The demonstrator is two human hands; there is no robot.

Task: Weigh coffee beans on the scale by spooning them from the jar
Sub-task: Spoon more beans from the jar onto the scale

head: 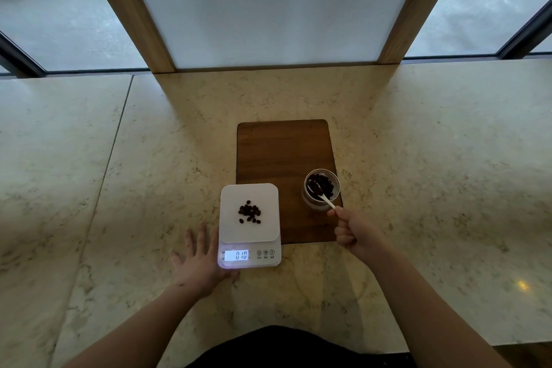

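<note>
A white digital scale [231, 230] sits on the marble counter, its lit display reading 0.10. A small heap of dark coffee beans [249, 212] lies on its platform. To the right, a clear glass jar [322, 188] of beans stands on a dark wooden board [283, 149]. My right hand [354, 230] grips the handle of a white spoon [326, 201], whose bowl is down inside the jar among the beans. My left hand [198, 260] rests flat on the counter, fingers spread, touching the scale's left side.
The marble counter [119, 188] stretches wide on both sides. A wood-framed white panel [268, 9] rises at the back between windows. The counter's front edge runs just below my arms.
</note>
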